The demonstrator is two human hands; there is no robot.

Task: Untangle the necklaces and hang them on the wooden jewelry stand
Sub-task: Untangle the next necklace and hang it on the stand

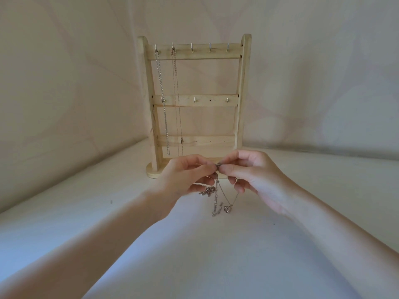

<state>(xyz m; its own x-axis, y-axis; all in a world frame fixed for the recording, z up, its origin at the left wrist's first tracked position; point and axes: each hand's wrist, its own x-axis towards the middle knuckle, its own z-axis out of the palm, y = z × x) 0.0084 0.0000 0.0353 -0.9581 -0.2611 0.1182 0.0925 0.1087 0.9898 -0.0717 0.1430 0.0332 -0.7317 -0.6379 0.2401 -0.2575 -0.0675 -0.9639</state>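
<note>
A wooden jewelry stand (pixel 244 87) stands upright at the back centre, with small metal hooks along its top and middle rails. Two silver chains hang from its leftmost top hooks: a thick-linked one (pixel 163 104) and a finer one (pixel 177 100). In front of the stand's base, my left hand (pixel 185 180) and my right hand (pixel 257 175) meet fingertip to fingertip and pinch a tangle of silver necklaces (pixel 216 197). Loops of chain dangle below the fingers, and a heart pendant (pixel 227 209) hangs at the bottom.
The stand sits on a white cloth surface (pixel 216 255) that runs back to a pale draped backdrop (pixel 64 83). Three top hooks to the right, such as the middle hook (pixel 191 47), are bare.
</note>
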